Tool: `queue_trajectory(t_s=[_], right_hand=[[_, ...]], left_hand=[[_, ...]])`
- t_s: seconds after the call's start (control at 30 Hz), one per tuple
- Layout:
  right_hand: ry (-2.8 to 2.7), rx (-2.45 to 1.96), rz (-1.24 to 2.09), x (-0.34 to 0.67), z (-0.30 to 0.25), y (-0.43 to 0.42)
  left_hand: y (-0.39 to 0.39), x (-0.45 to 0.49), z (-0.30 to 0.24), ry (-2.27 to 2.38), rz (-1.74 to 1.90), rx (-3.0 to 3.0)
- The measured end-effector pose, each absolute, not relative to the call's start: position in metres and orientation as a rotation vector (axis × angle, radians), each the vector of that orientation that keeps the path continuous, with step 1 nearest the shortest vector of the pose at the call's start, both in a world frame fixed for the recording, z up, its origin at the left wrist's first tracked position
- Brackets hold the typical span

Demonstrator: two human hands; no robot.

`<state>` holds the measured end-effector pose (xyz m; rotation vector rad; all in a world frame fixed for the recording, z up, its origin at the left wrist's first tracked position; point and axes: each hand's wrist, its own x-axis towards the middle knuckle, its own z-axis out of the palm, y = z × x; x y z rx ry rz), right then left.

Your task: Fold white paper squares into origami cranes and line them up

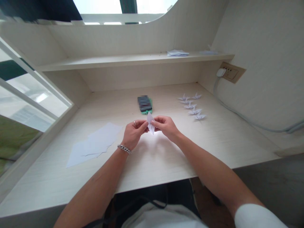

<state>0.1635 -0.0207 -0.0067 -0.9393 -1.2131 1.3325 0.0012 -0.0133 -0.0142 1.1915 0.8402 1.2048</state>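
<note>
A small white piece of folded paper [151,123], shaped like a narrow diamond, is held upright over the desk between both hands. My left hand [135,131] pinches its left side with thumb and fingers; a ring and a chain bracelet show on this hand and wrist. From the other side my right hand [166,126] grips the paper's right edge, thumb on the near face. The fingertips behind the paper are partly hidden. To the right, several folded paper cranes [191,107] stand on the desk in a rough column, apart from my hands.
Loose white paper sheets [95,144] lie on the desk [147,171] at left. A phone-like device with a green edge [145,104] lies just beyond my hands. More folded paper [177,53] rests on the shelf [118,61]. A cable [247,118] runs from the wall socket [232,72].
</note>
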Motion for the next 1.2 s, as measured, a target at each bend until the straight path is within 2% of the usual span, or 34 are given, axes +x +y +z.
queue_trajectory(t_s=[1.2], right_hand=[[-1.313,-0.996,1.205,0.160,-0.022,-0.016]], left_hand=[[-0.015,0.004,-0.011,1.083,1.214,1.227]])
